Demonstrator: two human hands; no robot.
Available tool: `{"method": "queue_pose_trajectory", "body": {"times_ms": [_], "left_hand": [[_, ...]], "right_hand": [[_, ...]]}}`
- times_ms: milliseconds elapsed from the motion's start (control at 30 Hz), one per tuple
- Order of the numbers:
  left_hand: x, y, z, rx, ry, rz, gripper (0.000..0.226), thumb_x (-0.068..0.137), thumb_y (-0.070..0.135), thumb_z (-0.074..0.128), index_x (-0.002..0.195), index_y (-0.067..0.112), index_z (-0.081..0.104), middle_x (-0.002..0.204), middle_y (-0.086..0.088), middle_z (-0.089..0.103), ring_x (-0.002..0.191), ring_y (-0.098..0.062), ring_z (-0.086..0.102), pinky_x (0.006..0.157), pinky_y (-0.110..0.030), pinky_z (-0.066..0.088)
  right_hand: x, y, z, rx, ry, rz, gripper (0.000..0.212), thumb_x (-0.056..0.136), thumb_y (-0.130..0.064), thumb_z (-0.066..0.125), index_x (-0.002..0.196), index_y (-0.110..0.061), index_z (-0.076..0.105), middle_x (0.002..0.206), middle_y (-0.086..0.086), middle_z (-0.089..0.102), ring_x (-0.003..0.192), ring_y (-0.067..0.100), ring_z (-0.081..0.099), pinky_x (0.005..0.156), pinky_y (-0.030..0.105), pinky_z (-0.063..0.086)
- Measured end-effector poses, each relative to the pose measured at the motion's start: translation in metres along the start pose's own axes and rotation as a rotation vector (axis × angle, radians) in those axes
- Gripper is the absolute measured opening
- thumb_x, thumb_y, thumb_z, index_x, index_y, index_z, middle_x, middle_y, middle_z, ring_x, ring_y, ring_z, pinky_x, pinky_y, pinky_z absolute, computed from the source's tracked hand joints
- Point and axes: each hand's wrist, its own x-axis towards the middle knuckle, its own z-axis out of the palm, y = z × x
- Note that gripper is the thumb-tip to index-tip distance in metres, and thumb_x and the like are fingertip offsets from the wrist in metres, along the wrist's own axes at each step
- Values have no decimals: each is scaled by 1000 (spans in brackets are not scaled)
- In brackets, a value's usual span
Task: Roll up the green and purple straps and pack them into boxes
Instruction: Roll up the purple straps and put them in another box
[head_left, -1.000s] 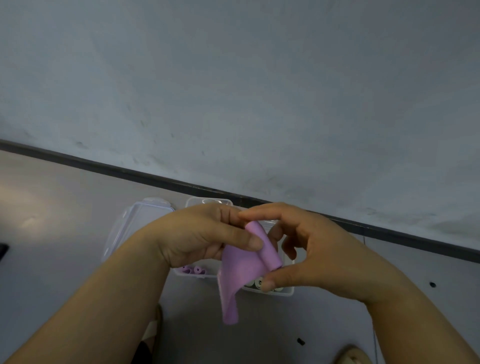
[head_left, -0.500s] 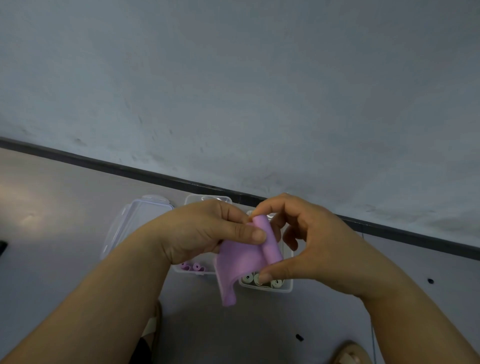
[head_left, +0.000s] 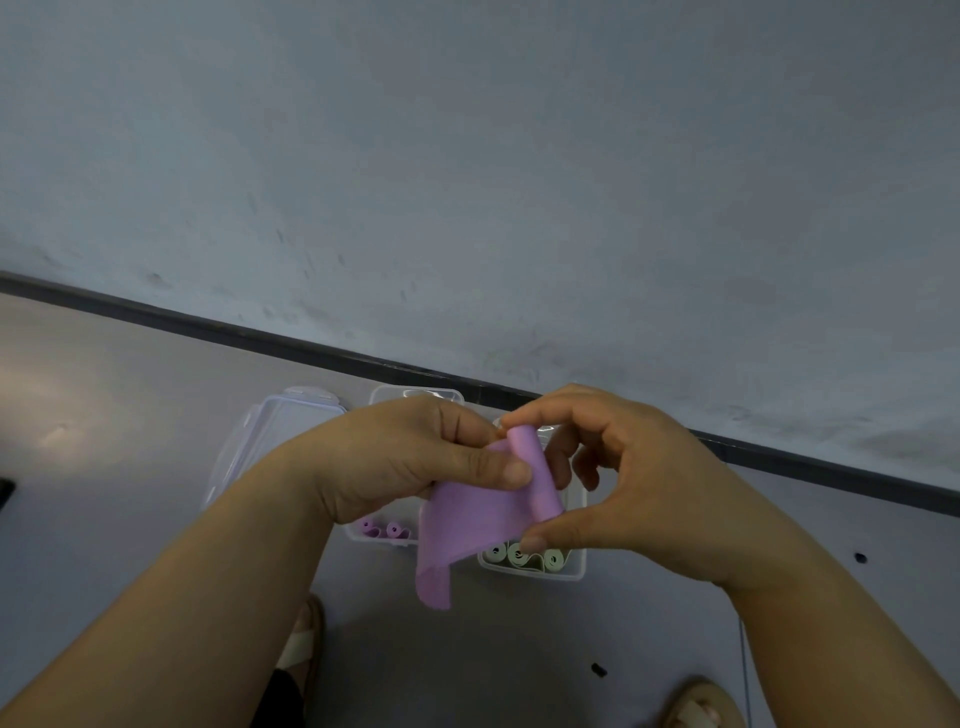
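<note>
A purple strap (head_left: 470, 519) is held in the air between both hands, partly rolled at its upper right edge, its loose end hanging down. My left hand (head_left: 410, 457) pinches the flat part with the thumb on top. My right hand (head_left: 618, 483) grips the rolled part between fingertips and thumb. Below on the floor stand two clear boxes: the left box (head_left: 382, 538) holds rolled purple straps (head_left: 384, 530), the right box (head_left: 532, 571) holds rolled green straps (head_left: 522, 557). My hands hide most of both boxes.
A clear lid (head_left: 270, 436) lies left of the boxes on the grey floor. A dark skirting strip (head_left: 260, 338) runs along the wall behind. Sandalled feet (head_left: 301, 644) show at the bottom edge.
The roll has grown and the hanging tail of the purple strap has become shorter. Both hands have risen slightly in the view.
</note>
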Motion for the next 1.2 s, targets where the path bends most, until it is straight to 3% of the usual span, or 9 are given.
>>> {"method": "queue_pose_trajectory", "body": {"times_ms": [233, 433, 767, 967, 1067, 1200], "left_hand": [[4, -1, 3, 20, 71, -30, 29, 56, 44, 83, 75, 24, 77, 81, -1, 73, 78, -16, 65, 77, -31, 51], [6, -4, 1, 32, 86, -25, 33, 53, 48, 76, 76, 24, 77, 80, 1, 72, 81, -18, 64, 79, -32, 50], [6, -4, 2, 47, 99, -21, 38, 49, 52, 73, 77, 27, 76, 82, 3, 72, 82, -14, 64, 78, -29, 51], [5, -3, 2, 67, 153, -31, 27, 60, 45, 80, 76, 24, 77, 81, 2, 72, 83, -19, 64, 82, -34, 51], [5, -3, 2, 38, 184, -16, 29, 58, 45, 75, 78, 23, 76, 84, 1, 72, 86, -21, 64, 81, -36, 51], [5, -2, 3, 9, 210, 10, 28, 56, 43, 70, 78, 27, 77, 84, 4, 73, 86, -19, 66, 79, -34, 53]], "right_hand": [[2, 2, 2, -101, 0, -30, 56, 58, -31, 83, 97, -50, 48, 101, -38, 46, 88, -8, 50, 71, 5, 42], [2, 7, 4, -93, -22, -37, 65, 60, -30, 84, 107, -50, 44, 108, -34, 43, 89, -4, 50, 70, 10, 44], [1, 12, 4, -130, 6, -63, 55, 59, -35, 84, 103, -43, 52, 104, -27, 47, 88, 4, 50, 70, 14, 45], [3, 13, 6, -144, 0, 0, 59, 60, -42, 80, 105, -52, 44, 107, -31, 43, 89, -1, 50, 70, 10, 44], [3, 11, 5, -96, -12, 85, 67, 58, -44, 80, 107, -58, 36, 109, -31, 44, 89, -5, 49, 69, 13, 43], [3, 8, 5, -53, -28, 112, 63, 59, -44, 79, 105, -58, 38, 106, -39, 45, 88, -7, 51, 68, 9, 46]]}}
